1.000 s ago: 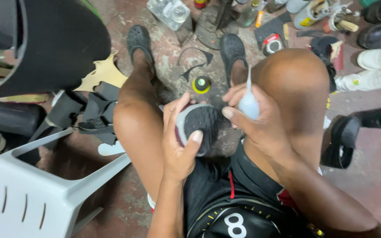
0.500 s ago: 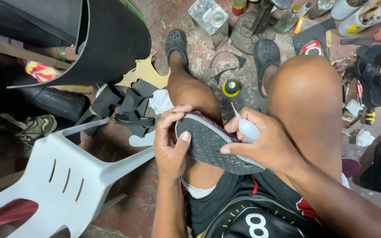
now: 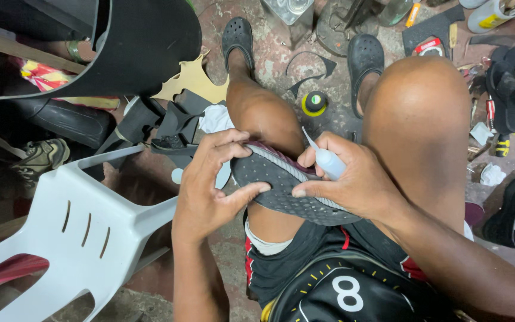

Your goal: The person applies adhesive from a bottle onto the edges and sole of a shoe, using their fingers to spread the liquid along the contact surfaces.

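Observation:
A dark grey shoe (image 3: pixel 281 188) lies sole-up across my left thigh, its studded sole facing me. My left hand (image 3: pixel 210 185) grips its toe end, thumb on the sole and fingers curled over the upper edge. My right hand (image 3: pixel 353 179) presses the shoe's other side and holds a small white squeeze bottle (image 3: pixel 328 161), whose thin nozzle points up and left near the seam between sole and upper.
A white plastic chair (image 3: pixel 73 232) stands at my left. A large black rubber sheet (image 3: pixel 132 42) and dark scraps (image 3: pixel 168 128) lie beyond it. A small yellow-rimmed tin (image 3: pixel 315 102) sits between my feet; shoes, sandals and tools crowd the floor at right.
The view has shifted slightly closer. Both hands keep their hold on the shoe; the bottle's nozzle has moved nearer to the edge of the sole.

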